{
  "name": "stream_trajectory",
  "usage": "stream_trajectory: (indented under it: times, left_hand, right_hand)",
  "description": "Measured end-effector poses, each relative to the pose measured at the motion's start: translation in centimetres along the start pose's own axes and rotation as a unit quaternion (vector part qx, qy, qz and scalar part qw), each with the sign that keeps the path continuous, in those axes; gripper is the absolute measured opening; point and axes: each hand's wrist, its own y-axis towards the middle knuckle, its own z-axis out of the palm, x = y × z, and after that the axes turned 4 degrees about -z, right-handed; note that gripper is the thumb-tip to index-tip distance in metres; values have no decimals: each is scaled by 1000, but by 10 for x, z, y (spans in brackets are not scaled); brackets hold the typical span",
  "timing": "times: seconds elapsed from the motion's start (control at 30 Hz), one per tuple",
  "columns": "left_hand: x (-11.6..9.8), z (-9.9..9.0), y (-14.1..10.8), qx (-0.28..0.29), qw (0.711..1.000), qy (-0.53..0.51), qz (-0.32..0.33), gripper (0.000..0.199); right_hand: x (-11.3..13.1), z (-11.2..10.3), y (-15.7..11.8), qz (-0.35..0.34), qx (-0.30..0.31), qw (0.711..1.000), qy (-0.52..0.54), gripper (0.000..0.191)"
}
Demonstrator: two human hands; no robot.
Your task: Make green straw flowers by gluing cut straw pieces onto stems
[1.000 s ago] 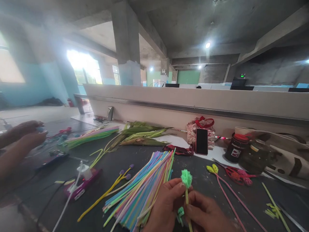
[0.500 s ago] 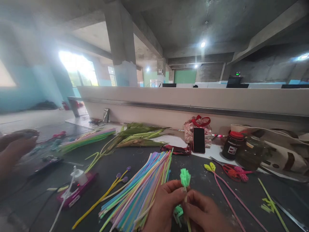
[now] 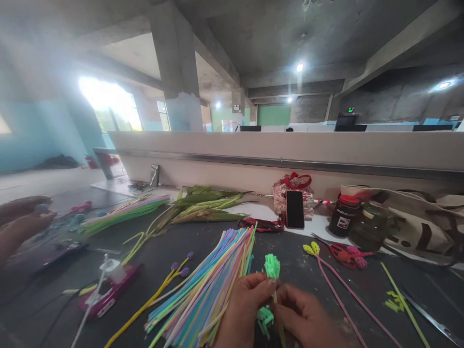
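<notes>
My left hand [image 3: 244, 304] pinches the base of a light green flower head [image 3: 272, 266] made of short folded straw pieces, which stands upright. Just below it, my right hand [image 3: 300, 314] has thumb and fingers closed around the flower's pale yellow-green stem [image 3: 281, 333]. Between the hands, lower down, lie loose light green straw pieces [image 3: 265, 316]. A thick bundle of pastel straws [image 3: 206, 285] spreads beside my left hand. Right of my right hand lies a yellow-tipped flower [image 3: 312, 248] with long pink stems.
At left are a purple power strip [image 3: 108, 292], a yellow flower stem [image 3: 143, 309] and another person's hand [image 3: 23, 229]. Corn husks [image 3: 206, 208], a phone [image 3: 295, 209], a dark jar [image 3: 342, 216] and red-handled scissors [image 3: 342, 253] lie farther back. A metal blade [image 3: 431, 314] lies right.
The view has shifted slightly, so things sit a little farther left. My hands keep the same hold on the green flower and its stem.
</notes>
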Motion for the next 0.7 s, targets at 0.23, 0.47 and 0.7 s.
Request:
stream_trajectory:
  times: [0.23,0.47,0.7]
  left_hand:
    - [-8,3,-8,-31,999,38,15,30]
    - [-19,16,-26,1,997,73,25,27]
    - [-9,10,-18,41,992,118,-1,34]
  right_hand:
    - [6,-1,-2,28,20,999,-3,26]
    - [19,-23,-8,3,-62,998,-7,23]
    - [25,-22,-3,-15,-85,996,19,18]
